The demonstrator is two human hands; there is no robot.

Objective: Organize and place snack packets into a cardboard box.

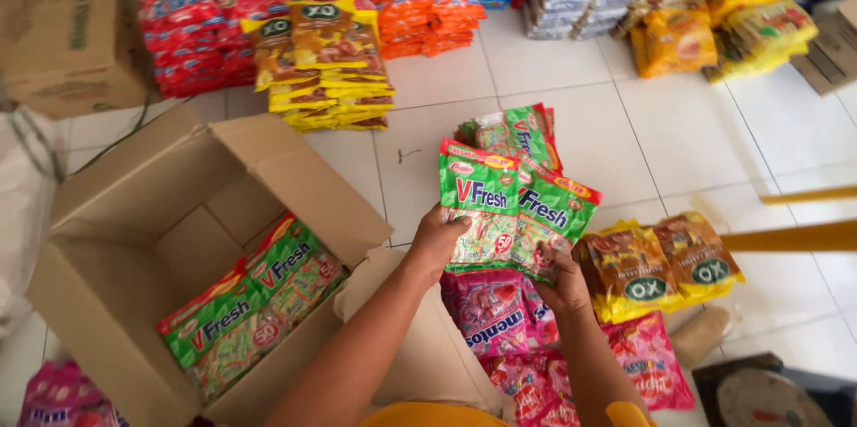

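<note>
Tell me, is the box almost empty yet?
Not quite. Done: green candy bags already lie stacked on the floor. In hand: the left hand and right hand hold two more green bags. Left: several green bags in the cardboard box still sit inside.

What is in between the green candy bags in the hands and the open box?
Nothing visible. Both the left hand and right hand hold green candy bags; only the box's own flap lies toward the open cardboard box.
</note>
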